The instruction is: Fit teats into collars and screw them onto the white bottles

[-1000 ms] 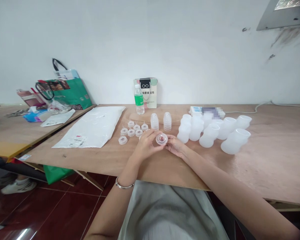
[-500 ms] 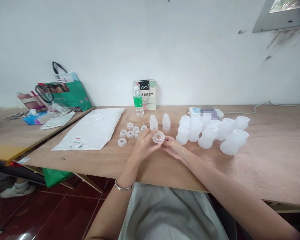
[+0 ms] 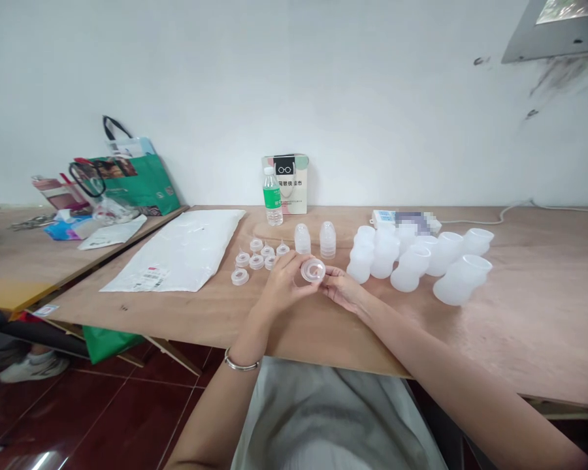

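Observation:
Just above the table's front half, my left hand (image 3: 285, 282) grips a clear round baby bottle collar (image 3: 313, 270), its open ring side turned up towards me. From the right, the fingertips of my right hand (image 3: 342, 288) are pinched at the collar's right edge. Similar collars with nipples (image 3: 257, 262) stand in a cluster to the left, one partly hidden behind my left hand. Two clear domed caps (image 3: 328, 239) stand upright behind my hands. Several frosted, waisted bottle bodies (image 3: 410, 267) stand to the right of my right hand.
A white mailing bag (image 3: 176, 251) lies flat on the left. A water bottle (image 3: 272, 199) and a paper bag (image 3: 298, 186) stand against the wall. A white box (image 3: 382, 217) with a cable sits behind the bottle bodies. A green bag (image 3: 149, 183) is on the left table.
The collar has tilted slightly between my hands, showing more of its inside. Both hands keep their hold; the whole view has shifted a little.

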`<action>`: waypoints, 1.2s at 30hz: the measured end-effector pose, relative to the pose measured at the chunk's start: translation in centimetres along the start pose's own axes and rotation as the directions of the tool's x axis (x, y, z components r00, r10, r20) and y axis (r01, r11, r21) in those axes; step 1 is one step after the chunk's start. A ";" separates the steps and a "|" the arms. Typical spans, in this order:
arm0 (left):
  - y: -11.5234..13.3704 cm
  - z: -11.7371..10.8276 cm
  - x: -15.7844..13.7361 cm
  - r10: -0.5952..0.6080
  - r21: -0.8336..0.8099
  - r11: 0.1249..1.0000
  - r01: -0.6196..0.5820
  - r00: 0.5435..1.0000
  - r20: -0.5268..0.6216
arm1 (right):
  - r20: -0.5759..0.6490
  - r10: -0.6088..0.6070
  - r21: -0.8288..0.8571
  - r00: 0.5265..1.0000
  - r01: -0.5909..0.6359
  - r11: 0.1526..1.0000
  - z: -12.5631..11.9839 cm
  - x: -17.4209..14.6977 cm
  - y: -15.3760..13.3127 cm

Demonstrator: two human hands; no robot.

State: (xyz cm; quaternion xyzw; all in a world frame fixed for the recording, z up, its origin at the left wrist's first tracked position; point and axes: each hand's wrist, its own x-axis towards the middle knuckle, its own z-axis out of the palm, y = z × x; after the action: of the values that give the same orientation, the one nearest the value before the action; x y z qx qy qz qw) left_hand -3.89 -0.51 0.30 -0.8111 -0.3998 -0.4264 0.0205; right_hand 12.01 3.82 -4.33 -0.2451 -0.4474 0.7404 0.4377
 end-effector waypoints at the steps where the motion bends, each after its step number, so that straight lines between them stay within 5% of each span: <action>1: -0.1 -0.1 0.1 -0.016 -0.001 1.000 0.016 1.000 0.000 | -0.002 -0.014 -0.002 1.000 0.014 1.000 0.1 0.0 0.0; 11: -0.2 -2.7 0.2 0.000 0.200 0.979 -0.044 0.976 0.216 | -0.041 -0.145 -0.079 0.989 0.141 0.987 0.5 -0.3 -0.7; 14: -1.6 -5.4 0.0 -0.135 0.254 0.963 0.086 0.974 0.182 | -0.070 -0.150 -0.095 0.986 0.143 0.985 0.3 -0.2 -0.8; 18: -3.5 -7.8 -0.7 -0.451 0.378 0.854 0.357 0.870 0.199 | -0.108 -0.162 -0.139 0.981 0.147 0.979 -0.2 0.0 -0.9; 24: -5.6 -6.5 -1.6 -0.594 0.506 0.763 0.402 0.744 0.305 | -0.106 -0.211 -0.314 0.972 0.169 0.934 -0.6 0.3 -0.6; 28: -5.4 -6.7 -1.5 -0.576 0.489 0.785 0.379 0.738 0.352 | -0.055 -0.255 -0.520 0.965 0.190 0.833 -0.5 0.5 0.1; 33: -3.3 -8.7 -1.4 -0.467 0.449 0.840 0.304 0.826 0.315 | 0.039 -0.340 -0.767 0.940 0.246 0.593 0.3 0.6 1.0; 36: -1.8 -8.9 -2.0 -0.531 0.489 0.804 0.339 0.780 0.331 | 0.086 -0.396 -0.849 0.914 0.275 0.450 1.0 1.3 1.4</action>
State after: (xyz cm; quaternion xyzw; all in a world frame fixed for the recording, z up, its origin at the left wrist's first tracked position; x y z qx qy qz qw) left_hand -11.74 -3.92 3.98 -0.7473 -0.6523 -0.1267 -0.0078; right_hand 10.01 4.24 -5.06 -0.3786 -0.7605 0.3098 0.4270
